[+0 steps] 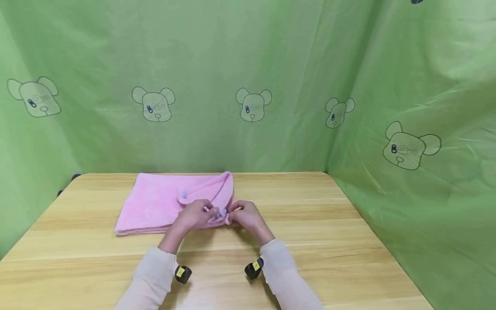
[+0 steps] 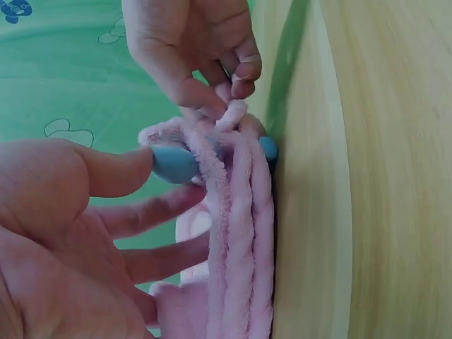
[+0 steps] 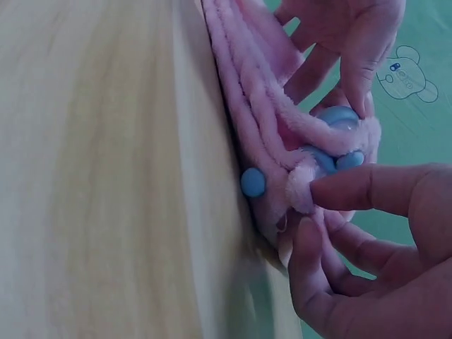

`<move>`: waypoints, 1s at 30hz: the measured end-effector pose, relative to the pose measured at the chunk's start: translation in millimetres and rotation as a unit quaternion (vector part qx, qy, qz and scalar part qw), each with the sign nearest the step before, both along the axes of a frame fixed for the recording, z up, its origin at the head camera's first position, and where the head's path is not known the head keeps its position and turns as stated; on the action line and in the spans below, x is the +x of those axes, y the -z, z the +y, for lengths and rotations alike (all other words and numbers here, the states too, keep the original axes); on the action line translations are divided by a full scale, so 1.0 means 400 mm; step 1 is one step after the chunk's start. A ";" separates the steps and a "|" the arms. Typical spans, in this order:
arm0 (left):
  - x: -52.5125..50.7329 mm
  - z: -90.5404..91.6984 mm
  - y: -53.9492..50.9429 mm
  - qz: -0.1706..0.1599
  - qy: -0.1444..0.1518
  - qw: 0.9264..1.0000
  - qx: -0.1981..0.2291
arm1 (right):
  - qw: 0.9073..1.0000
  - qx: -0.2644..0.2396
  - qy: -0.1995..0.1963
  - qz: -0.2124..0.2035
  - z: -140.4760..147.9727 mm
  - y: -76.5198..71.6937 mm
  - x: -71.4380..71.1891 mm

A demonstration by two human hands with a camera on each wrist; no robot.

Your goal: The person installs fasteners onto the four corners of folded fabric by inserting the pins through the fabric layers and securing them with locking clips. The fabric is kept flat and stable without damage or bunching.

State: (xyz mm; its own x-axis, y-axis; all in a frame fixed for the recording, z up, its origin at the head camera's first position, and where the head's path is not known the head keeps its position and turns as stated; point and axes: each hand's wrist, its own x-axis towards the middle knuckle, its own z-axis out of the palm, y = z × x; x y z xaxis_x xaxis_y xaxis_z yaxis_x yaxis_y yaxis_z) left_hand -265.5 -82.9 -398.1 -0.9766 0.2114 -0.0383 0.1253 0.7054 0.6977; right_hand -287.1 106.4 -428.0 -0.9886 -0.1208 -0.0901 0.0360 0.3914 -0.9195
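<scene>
A folded pink plush cloth (image 1: 151,202) lies on the table with one corner turned over. My left hand (image 1: 197,214) pinches a rounded blue piece (image 2: 175,164) at the cloth's edge between thumb and fingers. Facing it, my right hand (image 1: 248,217) pinches the cloth's corner, thumb and index finger on a small pink tab (image 3: 302,187). Another blue piece (image 3: 253,181) sticks out of the cloth's underside, close to the table. One more blue dot (image 1: 184,195) sits on the turned-over flap. Folds of cloth partly hide the blue parts between the hands.
The wooden table (image 1: 310,206) extends to both sides of the cloth. Green sheeting (image 1: 209,142) with bear-head outlines hangs behind and beside it. Black wrist cameras (image 1: 183,274) are strapped at both sleeves.
</scene>
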 end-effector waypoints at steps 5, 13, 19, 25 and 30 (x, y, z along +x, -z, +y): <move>0.000 0.005 0.002 -0.012 0.006 1.000 0.011 | 0.999 -0.033 0.026 0.024 -0.008 -0.016 0.006; -0.004 -0.022 -0.008 0.034 0.011 0.999 0.010 | 0.999 -0.038 0.008 0.004 -0.019 -0.025 0.010; -0.023 -0.060 0.004 0.068 -0.093 0.993 -0.006 | 0.999 -0.038 0.004 -0.002 -0.016 -0.014 0.012; -0.040 -0.105 0.025 0.125 -0.190 0.974 -0.021 | 0.999 -0.036 0.010 -0.005 -0.017 -0.008 0.006; -0.048 -0.117 0.037 0.117 -0.206 0.971 -0.022 | 1.000 -0.024 0.014 -0.003 -0.017 -0.009 0.003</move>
State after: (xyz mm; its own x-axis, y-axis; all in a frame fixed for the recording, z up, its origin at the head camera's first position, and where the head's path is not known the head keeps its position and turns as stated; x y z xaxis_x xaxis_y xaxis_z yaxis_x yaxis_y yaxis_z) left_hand -284.5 -129.6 -412.7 -0.9610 -0.1956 0.1955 -0.0214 0.7575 0.6525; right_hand -285.7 99.7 -424.6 -0.9911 -0.0982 -0.0902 0.0510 0.3456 -0.9370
